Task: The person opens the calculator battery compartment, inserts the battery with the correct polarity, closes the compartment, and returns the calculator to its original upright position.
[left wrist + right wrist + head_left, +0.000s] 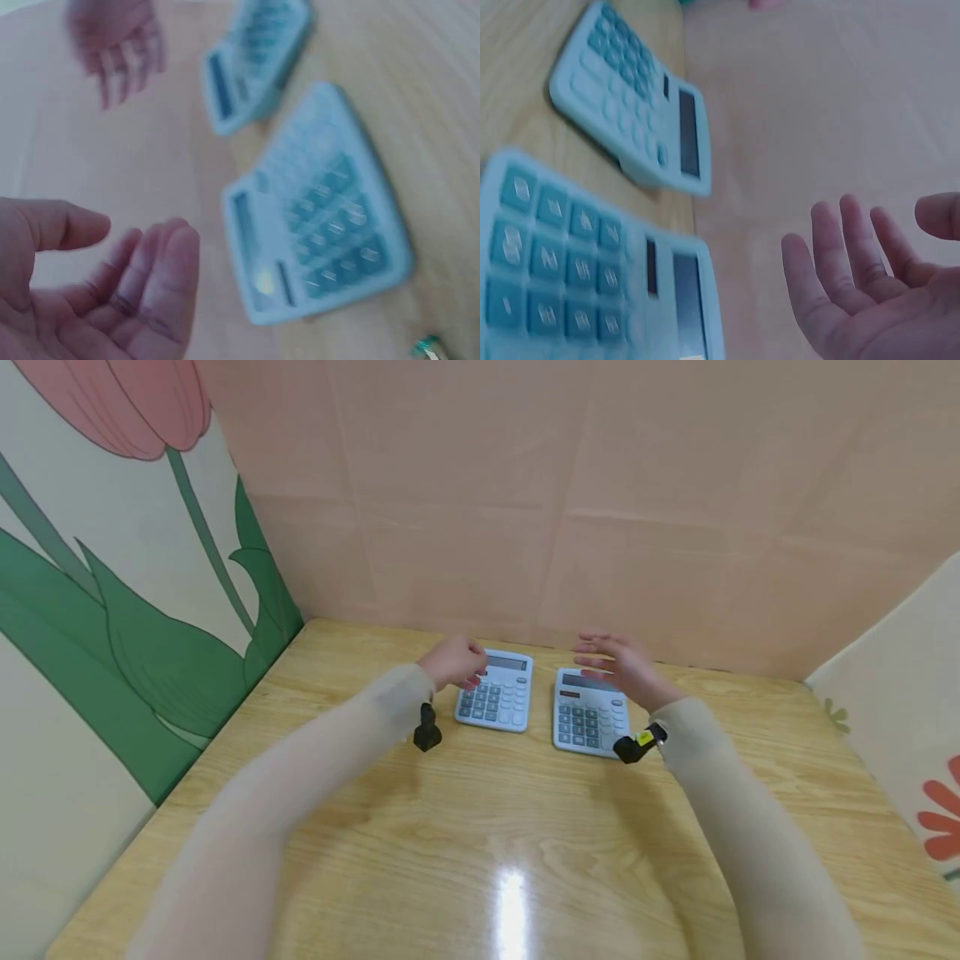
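Two light-blue calculators stand side by side on the wooden table, their displays toward the back wall. My left hand point(454, 662) is above the upper left corner of the left calculator point(492, 693), holding nothing; its fingers bend loosely with the thumb apart in the left wrist view. Over the display end of the right calculator point(591, 714) hovers my right hand point(621, 668), fingers spread and palm bare in the right wrist view. Neither hand visibly touches a calculator. In the left wrist view both calculators look blurred.
A pink-beige wall covering point(465, 527) rises behind the table point(450, 827). Side panels with a tulip print point(187, 677) on the left and flowers point(941, 810) on the right flank it. A small green-tipped object point(430, 348) shows at the left wrist view's lower edge.
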Demonstrator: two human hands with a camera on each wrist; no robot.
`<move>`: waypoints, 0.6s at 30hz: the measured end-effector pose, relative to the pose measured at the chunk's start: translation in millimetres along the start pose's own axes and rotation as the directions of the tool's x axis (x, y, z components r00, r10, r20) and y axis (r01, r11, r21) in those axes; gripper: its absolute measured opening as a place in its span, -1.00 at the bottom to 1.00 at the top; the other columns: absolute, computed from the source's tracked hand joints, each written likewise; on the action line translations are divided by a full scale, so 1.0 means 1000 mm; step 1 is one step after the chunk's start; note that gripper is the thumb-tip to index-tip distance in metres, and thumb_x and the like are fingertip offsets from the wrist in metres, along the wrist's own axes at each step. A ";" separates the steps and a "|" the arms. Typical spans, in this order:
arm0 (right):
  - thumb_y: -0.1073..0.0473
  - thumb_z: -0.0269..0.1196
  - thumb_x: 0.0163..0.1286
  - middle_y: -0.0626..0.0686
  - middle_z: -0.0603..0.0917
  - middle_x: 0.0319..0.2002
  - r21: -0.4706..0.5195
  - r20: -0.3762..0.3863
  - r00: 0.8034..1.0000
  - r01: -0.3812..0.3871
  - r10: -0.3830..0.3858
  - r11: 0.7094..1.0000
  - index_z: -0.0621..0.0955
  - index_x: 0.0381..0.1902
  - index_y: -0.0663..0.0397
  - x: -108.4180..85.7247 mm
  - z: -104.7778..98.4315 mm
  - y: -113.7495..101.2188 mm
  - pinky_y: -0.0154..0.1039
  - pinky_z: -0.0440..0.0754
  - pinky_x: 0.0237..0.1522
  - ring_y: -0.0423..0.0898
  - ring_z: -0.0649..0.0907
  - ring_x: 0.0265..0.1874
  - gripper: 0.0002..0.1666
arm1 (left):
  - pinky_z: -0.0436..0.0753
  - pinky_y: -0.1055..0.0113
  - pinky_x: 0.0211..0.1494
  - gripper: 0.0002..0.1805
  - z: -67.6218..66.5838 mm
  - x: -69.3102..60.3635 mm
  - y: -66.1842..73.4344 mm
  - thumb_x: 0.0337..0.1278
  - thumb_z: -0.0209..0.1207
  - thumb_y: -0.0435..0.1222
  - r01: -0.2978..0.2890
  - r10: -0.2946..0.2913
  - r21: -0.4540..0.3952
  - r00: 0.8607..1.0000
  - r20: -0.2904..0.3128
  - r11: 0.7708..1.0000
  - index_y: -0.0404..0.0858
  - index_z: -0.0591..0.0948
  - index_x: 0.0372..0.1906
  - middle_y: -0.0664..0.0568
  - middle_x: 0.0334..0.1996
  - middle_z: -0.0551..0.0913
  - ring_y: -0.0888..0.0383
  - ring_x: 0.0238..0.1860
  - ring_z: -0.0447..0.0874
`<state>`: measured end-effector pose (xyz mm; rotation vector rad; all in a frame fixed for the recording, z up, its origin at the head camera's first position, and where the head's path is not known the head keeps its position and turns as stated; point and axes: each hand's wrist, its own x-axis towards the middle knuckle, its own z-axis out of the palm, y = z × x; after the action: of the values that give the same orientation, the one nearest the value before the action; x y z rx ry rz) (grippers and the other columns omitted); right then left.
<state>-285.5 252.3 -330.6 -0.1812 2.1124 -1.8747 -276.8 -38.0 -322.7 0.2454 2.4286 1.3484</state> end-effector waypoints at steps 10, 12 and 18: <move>0.01 -0.15 0.61 -0.18 0.60 -0.02 -0.154 0.075 0.997 -0.018 0.030 0.988 0.28 0.31 0.08 -0.011 -0.075 0.012 -0.21 0.58 0.18 -0.24 0.62 -0.01 -0.56 | 0.69 0.10 0.02 -0.76 0.018 0.012 0.018 0.44 0.00 -0.27 -0.092 0.097 -0.146 0.995 0.032 0.985 -0.37 0.51 -0.04 -0.13 -0.24 0.59 -0.06 -0.17 0.66; 0.01 -0.17 0.61 -0.19 0.58 -0.02 -0.199 0.081 0.995 -0.036 0.053 0.979 0.24 0.33 0.09 -0.013 -0.082 0.014 -0.17 0.56 0.21 -0.25 0.61 0.00 -0.54 | 0.70 0.10 0.01 -0.75 0.026 0.015 0.015 0.45 -0.01 -0.27 -0.089 0.098 -0.165 0.994 0.046 0.982 -0.38 0.51 -0.01 -0.21 -0.16 0.60 -0.10 -0.13 0.66; 0.03 -0.25 0.62 0.01 0.52 0.08 -0.263 0.038 0.988 -0.136 0.152 0.955 0.13 0.41 0.25 -0.015 -0.092 0.026 0.08 0.42 0.32 0.05 0.53 0.18 -0.44 | 0.68 0.05 0.04 -0.72 0.053 0.016 0.002 0.47 -0.04 -0.26 -0.044 0.066 -0.199 0.992 0.103 0.979 -0.38 0.51 0.03 -0.33 -0.01 0.58 -0.17 -0.02 0.65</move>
<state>-297.1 346.8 -345.5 -0.1332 2.2603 -1.4898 -271.4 10.2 -349.9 0.3286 2.1957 1.5447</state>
